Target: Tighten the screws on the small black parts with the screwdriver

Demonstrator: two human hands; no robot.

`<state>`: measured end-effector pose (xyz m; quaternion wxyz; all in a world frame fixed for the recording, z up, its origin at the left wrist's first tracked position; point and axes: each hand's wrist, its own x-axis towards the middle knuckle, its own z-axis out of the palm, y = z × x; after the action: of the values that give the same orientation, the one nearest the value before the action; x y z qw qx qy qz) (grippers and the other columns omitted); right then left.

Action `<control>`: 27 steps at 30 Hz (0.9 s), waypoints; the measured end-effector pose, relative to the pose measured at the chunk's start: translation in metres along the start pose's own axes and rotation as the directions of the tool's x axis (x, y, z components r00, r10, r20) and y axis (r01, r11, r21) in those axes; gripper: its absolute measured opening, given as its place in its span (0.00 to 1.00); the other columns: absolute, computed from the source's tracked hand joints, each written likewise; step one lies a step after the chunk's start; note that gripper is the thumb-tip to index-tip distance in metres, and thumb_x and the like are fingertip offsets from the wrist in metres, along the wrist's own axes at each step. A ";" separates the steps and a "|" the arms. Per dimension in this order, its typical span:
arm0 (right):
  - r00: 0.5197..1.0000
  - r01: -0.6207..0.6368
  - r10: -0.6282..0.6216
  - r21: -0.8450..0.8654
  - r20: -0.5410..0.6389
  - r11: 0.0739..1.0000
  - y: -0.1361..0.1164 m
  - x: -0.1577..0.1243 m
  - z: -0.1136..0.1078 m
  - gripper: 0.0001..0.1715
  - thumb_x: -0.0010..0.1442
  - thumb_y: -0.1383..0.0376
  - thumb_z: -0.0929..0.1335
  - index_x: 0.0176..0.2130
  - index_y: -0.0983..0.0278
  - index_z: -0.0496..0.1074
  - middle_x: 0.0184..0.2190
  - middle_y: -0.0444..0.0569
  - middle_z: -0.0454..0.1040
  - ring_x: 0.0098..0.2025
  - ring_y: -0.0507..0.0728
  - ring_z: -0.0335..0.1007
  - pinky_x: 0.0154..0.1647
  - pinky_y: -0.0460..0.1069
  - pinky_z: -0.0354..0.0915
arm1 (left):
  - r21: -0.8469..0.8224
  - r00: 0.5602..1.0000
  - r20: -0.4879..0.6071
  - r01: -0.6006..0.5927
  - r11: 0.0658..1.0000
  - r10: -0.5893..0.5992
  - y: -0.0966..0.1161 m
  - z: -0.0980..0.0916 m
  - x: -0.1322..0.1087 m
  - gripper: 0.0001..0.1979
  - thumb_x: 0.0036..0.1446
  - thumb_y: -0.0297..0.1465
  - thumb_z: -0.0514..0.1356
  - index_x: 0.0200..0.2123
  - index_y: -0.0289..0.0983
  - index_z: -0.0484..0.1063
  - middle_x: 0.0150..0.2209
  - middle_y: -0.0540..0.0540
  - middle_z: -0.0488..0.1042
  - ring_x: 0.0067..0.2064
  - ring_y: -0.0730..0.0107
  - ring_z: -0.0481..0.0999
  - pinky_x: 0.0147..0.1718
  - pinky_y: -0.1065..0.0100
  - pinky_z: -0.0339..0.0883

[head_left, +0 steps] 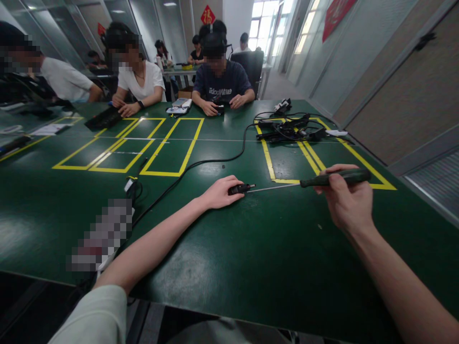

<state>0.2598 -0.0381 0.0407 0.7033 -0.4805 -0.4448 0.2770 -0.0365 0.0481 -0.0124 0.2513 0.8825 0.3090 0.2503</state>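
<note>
My left hand [220,192] rests on the green table [251,258] with its fingers closed around a small black plug-like part [241,188] that has a short metal tip. My right hand [346,200] is closed on the dark handle of a long screwdriver [335,178]. Its thin metal shaft [274,188] runs left, and the tip meets the metal end of the small part. Both forearms stretch out over the table from the near edge.
A black cable [201,165] crosses the table from a device [131,184] at the left to a tangle of black cables and parts [289,130] at the back right. Yellow tape rectangles [163,145] mark the surface. Several people sit at the far side.
</note>
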 end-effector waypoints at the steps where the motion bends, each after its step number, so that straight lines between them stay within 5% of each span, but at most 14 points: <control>1: 1.000 0.006 -0.006 -0.002 -0.015 1.000 0.000 0.001 -0.001 0.25 0.43 0.54 0.80 0.35 0.62 0.72 0.31 0.42 0.76 0.24 0.50 0.69 0.24 0.47 0.67 | 0.004 1.000 -0.002 0.006 1.000 -0.006 0.000 0.000 0.000 0.17 0.64 0.37 0.64 0.52 0.35 0.78 0.45 0.41 0.77 0.43 0.61 0.77 0.46 0.61 0.72; 9: 0.995 0.089 -0.090 -0.018 -0.053 0.996 -0.002 0.007 -0.002 0.29 0.38 0.58 0.80 0.39 0.60 0.71 0.28 0.42 0.78 0.31 0.55 0.77 0.34 0.51 0.74 | 0.018 0.999 0.015 0.035 0.999 -0.035 0.001 -0.002 0.000 0.18 0.65 0.38 0.63 0.52 0.34 0.78 0.43 0.41 0.76 0.41 0.62 0.76 0.45 0.62 0.71; 13: 0.990 0.136 -0.139 -0.068 -0.039 0.988 -0.002 0.005 -0.002 0.21 0.48 0.54 0.77 0.36 0.60 0.69 0.25 0.41 0.75 0.27 0.53 0.74 0.29 0.48 0.69 | 0.017 0.999 0.013 0.046 0.999 -0.046 0.003 -0.003 0.001 0.18 0.65 0.39 0.63 0.52 0.34 0.78 0.43 0.42 0.77 0.41 0.63 0.76 0.45 0.62 0.71; 17: 0.985 0.164 -0.170 -0.142 -0.030 0.976 -0.004 0.004 -0.004 0.17 0.52 0.56 0.76 0.36 0.60 0.70 0.18 0.36 0.66 0.17 0.48 0.60 0.18 0.44 0.56 | -0.011 0.998 -0.004 0.058 0.998 -0.058 0.003 -0.003 0.002 0.17 0.65 0.39 0.64 0.52 0.34 0.79 0.43 0.42 0.77 0.41 0.63 0.76 0.45 0.63 0.71; 27: 0.986 0.168 -0.167 -0.107 0.022 0.980 -0.003 0.001 -0.006 0.16 0.50 0.58 0.74 0.37 0.61 0.71 0.24 0.38 0.68 0.21 0.49 0.66 0.25 0.47 0.64 | -0.122 0.996 -0.044 0.070 0.990 -0.076 0.003 -0.005 0.002 0.18 0.64 0.40 0.65 0.52 0.35 0.79 0.47 0.41 0.80 0.43 0.62 0.77 0.46 0.61 0.71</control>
<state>0.2659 -0.0409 0.0432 0.6939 -0.4771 -0.5027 0.1953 -0.0374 0.0491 -0.0063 0.3053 0.8474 0.3315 0.2806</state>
